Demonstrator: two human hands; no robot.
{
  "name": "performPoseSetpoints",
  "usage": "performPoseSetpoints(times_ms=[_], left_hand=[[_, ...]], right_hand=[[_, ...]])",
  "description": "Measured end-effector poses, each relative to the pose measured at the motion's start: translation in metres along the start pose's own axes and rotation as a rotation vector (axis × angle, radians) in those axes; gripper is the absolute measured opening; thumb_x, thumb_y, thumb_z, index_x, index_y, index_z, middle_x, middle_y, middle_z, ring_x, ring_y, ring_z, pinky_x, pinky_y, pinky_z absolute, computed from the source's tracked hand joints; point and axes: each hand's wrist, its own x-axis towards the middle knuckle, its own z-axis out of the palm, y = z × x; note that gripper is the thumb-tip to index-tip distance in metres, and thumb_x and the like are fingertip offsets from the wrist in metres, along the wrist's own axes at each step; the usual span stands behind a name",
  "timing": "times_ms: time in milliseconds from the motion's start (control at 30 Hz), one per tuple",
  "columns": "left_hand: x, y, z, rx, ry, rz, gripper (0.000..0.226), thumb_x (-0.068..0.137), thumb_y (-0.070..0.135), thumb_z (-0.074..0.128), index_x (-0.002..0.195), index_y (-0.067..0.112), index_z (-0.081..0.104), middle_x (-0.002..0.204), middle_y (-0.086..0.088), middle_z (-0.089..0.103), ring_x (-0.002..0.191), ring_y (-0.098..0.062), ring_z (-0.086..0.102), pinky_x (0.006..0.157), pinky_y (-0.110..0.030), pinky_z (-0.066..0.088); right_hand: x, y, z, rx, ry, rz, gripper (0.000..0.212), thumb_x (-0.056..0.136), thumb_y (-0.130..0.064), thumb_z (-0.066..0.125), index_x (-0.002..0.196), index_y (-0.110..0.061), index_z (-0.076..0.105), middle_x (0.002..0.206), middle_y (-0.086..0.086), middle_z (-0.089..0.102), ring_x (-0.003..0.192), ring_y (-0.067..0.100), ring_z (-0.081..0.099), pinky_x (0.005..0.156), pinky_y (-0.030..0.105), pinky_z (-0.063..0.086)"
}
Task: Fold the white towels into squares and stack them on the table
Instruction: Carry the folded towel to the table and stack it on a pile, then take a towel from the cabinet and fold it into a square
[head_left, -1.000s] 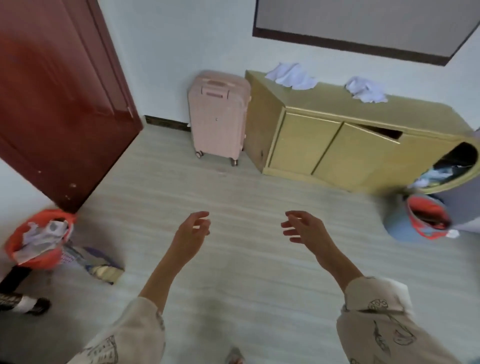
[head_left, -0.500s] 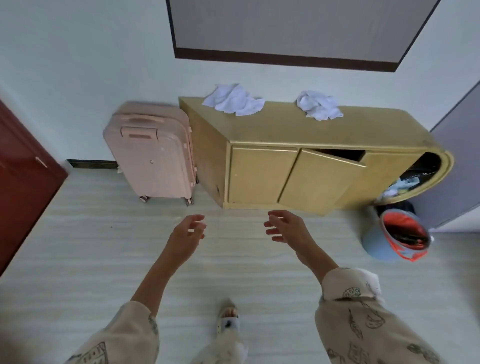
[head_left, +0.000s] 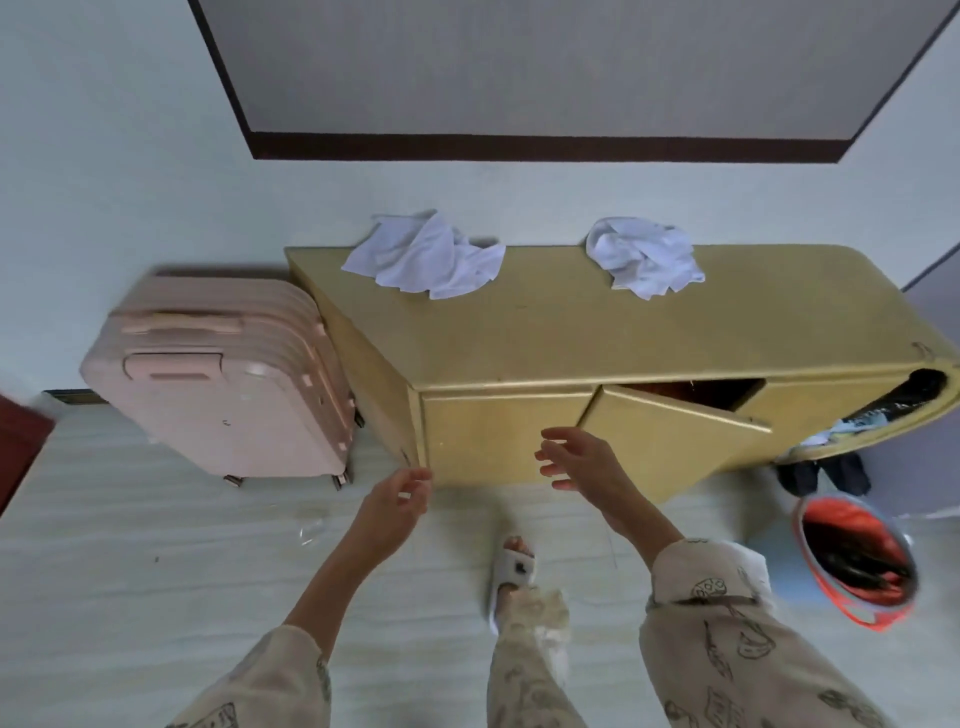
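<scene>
You have stepped closer since a second ago: the cabinet (head_left: 597, 332) now fills the view ahead and the door has nearly slid out at left. Its bare top is your folding surface; flatten one towel there before squaring it. The suitcase (head_left: 223, 384) stands beside it. Both towels, left towel (head_left: 423, 257) and right towel (head_left: 644, 257), lie crumpled on top. Your left hand (head_left: 395, 506) and right hand (head_left: 582, 460) hang relaxed, holding nothing.

Pink suitcase (head_left: 223, 384) upright against wall, just beside the cabinet's left end. Red-lined blue bin (head_left: 857, 561) on pale plank floor (head_left: 130, 545) at right. Dark-framed panel (head_left: 545, 78) on wall above. Dark clothing (head_left: 823, 475) heaped near the bin. Red door (head_left: 18, 447) edge at far left.
</scene>
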Motion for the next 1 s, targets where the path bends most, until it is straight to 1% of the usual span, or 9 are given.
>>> performPoseSetpoints(times_ms=[167, 300, 433, 500, 567, 633, 767, 900, 1000], left_hand=[[0.109, 0.048, -0.005, 0.013, 0.060, -0.036, 0.021, 0.095, 0.014, 0.046, 0.113, 0.009, 0.057, 0.105, -0.009, 0.061, 0.091, -0.023, 0.061, 0.072, -0.022, 0.045], [0.182, 0.078, -0.009, 0.033, 0.044, -0.084, 0.020, 0.095, 0.018, 0.049, 0.111, 0.014, 0.058, 0.105, -0.005, 0.061, 0.092, -0.019, 0.059, 0.079, -0.027, 0.046], [0.246, 0.092, -0.005, 0.078, 0.025, -0.116, 0.022, 0.094, 0.014, 0.049, 0.113, 0.008, 0.059, 0.109, -0.013, 0.063, 0.091, -0.023, 0.059, 0.082, -0.032, 0.046], [0.285, 0.097, -0.001, 0.146, 0.020, -0.126, 0.026, 0.093, 0.011, 0.049, 0.117, 0.006, 0.058, 0.115, -0.013, 0.062, 0.091, -0.020, 0.058, 0.078, -0.024, 0.042], [0.313, 0.103, -0.001, 0.204, 0.028, -0.090, 0.031, 0.093, 0.008, 0.047, 0.122, 0.006, 0.054, 0.122, -0.010, 0.057, 0.095, -0.018, 0.055, 0.076, -0.018, 0.036], [0.349, 0.102, -0.005, 0.301, 0.030, -0.079, 0.037, 0.091, 0.004, 0.044, 0.127, 0.006, 0.049, 0.128, -0.012, 0.049, 0.108, -0.025, 0.051, 0.086, -0.026, 0.038], [0.413, 0.094, -0.024, 0.567, 0.104, 0.024, 0.054, 0.084, -0.003, 0.044, 0.136, 0.010, 0.038, 0.140, -0.012, 0.035, 0.125, -0.030, 0.036, 0.097, -0.038, 0.034], [0.465, 0.103, -0.033, 0.546, 0.234, 0.127, 0.052, 0.087, 0.002, 0.053, 0.136, 0.012, 0.039, 0.139, -0.012, 0.034, 0.128, -0.028, 0.032, 0.101, -0.039, 0.034], [0.496, 0.101, -0.026, 0.714, 0.124, 0.124, 0.045, 0.087, 0.019, 0.059, 0.128, 0.012, 0.043, 0.130, -0.011, 0.041, 0.118, -0.029, 0.038, 0.093, -0.039, 0.035]], right_hand=[[0.125, -0.048, -0.028, -0.029, -0.025, -0.005, 0.022, 0.095, -0.016, 0.050, 0.115, -0.011, 0.056, 0.092, 0.005, 0.065, 0.082, 0.020, 0.060, 0.069, 0.028, 0.049], [0.201, -0.082, -0.045, -0.067, -0.025, 0.016, 0.022, 0.094, -0.014, 0.050, 0.114, -0.009, 0.058, 0.088, 0.005, 0.064, 0.077, 0.019, 0.059, 0.066, 0.028, 0.047], [0.262, -0.095, -0.054, -0.119, -0.019, 0.068, 0.023, 0.093, -0.012, 0.051, 0.113, -0.006, 0.059, 0.087, 0.008, 0.063, 0.069, 0.018, 0.057, 0.061, 0.027, 0.045], [0.297, -0.093, -0.057, -0.165, -0.001, 0.100, 0.024, 0.092, -0.013, 0.052, 0.113, -0.004, 0.060, 0.088, 0.009, 0.064, 0.070, 0.019, 0.058, 0.065, 0.031, 0.046], [0.317, -0.089, -0.059, -0.272, 0.014, 0.087, 0.029, 0.092, -0.015, 0.053, 0.118, -0.006, 0.059, 0.097, 0.010, 0.065, 0.086, 0.022, 0.060, 0.078, 0.033, 0.045], [0.343, -0.081, -0.053, -0.438, -0.010, 0.076, 0.036, 0.092, -0.018, 0.053, 0.127, -0.009, 0.054, 0.117, 0.012, 0.061, 0.110, 0.026, 0.056, 0.092, 0.030, 0.040], [0.388, -0.061, -0.029, -0.797, -0.155, 0.066, 0.056, 0.094, -0.028, 0.051, 0.145, -0.019, 0.030, 0.153, 0.012, 0.023, 0.140, 0.028, 0.022, 0.112, 0.037, 0.025], [0.431, -0.055, -0.024, -0.978, -0.171, 0.173, 0.067, 0.094, -0.036, 0.047, 0.148, -0.034, 0.007, 0.157, 0.004, -0.013, 0.144, 0.029, -0.010, 0.111, 0.057, 0.019], [0.449, -0.047, -0.023, -1.043, -0.199, 0.200, 0.078, 0.091, -0.042, 0.051, 0.147, -0.037, -0.004, 0.155, 0.005, -0.019, 0.143, 0.029, -0.016, 0.111, 0.058, 0.016]])
